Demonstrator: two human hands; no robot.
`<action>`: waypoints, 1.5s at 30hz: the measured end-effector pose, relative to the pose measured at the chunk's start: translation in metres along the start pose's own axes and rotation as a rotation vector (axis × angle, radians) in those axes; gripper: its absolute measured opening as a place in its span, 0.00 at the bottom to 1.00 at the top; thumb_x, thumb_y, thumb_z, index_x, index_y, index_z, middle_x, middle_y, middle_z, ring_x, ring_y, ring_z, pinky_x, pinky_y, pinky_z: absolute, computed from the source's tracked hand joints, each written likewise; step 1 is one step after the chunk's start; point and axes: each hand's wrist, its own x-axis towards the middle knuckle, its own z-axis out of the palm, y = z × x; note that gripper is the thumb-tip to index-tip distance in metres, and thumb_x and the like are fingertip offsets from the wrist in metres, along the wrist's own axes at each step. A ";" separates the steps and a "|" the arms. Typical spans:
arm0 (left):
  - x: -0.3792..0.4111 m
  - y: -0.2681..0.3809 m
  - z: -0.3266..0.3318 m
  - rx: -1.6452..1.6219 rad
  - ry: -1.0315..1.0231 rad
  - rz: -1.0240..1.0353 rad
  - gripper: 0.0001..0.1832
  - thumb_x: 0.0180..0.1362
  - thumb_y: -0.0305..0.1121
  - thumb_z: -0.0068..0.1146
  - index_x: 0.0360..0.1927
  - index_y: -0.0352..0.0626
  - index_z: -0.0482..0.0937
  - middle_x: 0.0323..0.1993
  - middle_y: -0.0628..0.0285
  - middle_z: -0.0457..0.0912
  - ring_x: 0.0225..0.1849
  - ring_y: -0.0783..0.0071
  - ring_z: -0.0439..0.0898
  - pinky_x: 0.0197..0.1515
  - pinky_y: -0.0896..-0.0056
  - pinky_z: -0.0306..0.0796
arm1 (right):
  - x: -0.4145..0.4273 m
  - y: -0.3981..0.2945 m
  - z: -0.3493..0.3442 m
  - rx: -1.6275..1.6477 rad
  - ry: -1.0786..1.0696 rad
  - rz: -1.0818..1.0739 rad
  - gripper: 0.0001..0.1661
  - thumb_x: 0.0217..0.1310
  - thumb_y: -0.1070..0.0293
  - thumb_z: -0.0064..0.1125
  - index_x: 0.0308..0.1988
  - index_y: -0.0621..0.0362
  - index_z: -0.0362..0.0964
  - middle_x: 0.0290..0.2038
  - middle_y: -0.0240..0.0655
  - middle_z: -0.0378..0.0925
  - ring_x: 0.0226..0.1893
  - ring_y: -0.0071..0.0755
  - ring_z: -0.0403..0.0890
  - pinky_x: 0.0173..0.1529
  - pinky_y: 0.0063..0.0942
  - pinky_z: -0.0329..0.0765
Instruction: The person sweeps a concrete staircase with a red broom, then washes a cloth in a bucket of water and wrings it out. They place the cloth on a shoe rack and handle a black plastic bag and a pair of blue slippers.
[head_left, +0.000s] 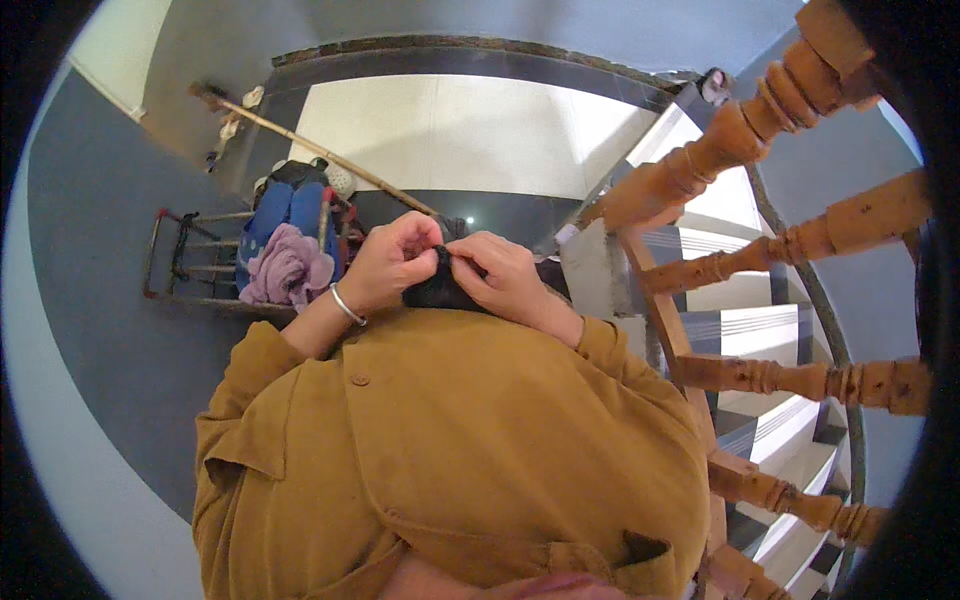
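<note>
My left hand (388, 264), with a silver bangle (347, 306) on its wrist, pinches the rolled edge of a dark fabric (442, 289) between thumb and finger. Close beside it on the right, my right hand (501, 271) has its thumb and fingers on the same edge. The fingertips of both hands almost meet there, in front of my mustard-brown buttoned shirt (480, 420). Below the hands the black cloth spreads towards my lap. Fingers cover part of the pinched edge, and whether anything thin is held there cannot be made out.
To the left, a metal rack (214, 268) carries blue items (274, 214) and a crumpled mauve cloth (283, 268). A bamboo pole (330, 156) slants behind it. Turned wooden balusters (757, 262) line the right side, with tiled stairs (765, 352) descending beyond. A white-tiled landing (450, 135) lies ahead.
</note>
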 end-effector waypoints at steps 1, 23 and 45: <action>-0.002 -0.002 -0.001 -0.001 -0.023 0.003 0.06 0.49 0.25 0.50 0.32 0.39 0.69 0.24 0.73 0.68 0.25 0.89 0.64 0.28 0.87 0.62 | -0.001 0.000 0.003 0.021 0.002 0.000 0.10 0.46 0.75 0.54 0.34 0.60 0.71 0.26 0.40 0.72 0.26 0.40 0.75 0.31 0.28 0.72; -0.009 0.003 -0.017 0.378 0.007 0.590 0.10 0.49 0.31 0.52 0.34 0.38 0.72 0.30 0.55 0.72 0.34 0.62 0.73 0.36 0.70 0.67 | 0.029 -0.004 -0.002 -0.345 -0.036 -0.393 0.12 0.41 0.80 0.56 0.32 0.60 0.70 0.28 0.38 0.73 0.26 0.38 0.75 0.28 0.29 0.71; -0.022 0.000 -0.050 0.084 0.424 0.197 0.18 0.49 0.27 0.57 0.45 0.39 0.70 0.36 0.66 0.72 0.32 0.80 0.73 0.33 0.81 0.70 | 0.022 0.053 -0.019 -0.169 -0.109 0.204 0.08 0.48 0.75 0.54 0.34 0.61 0.71 0.27 0.40 0.74 0.26 0.39 0.76 0.32 0.27 0.73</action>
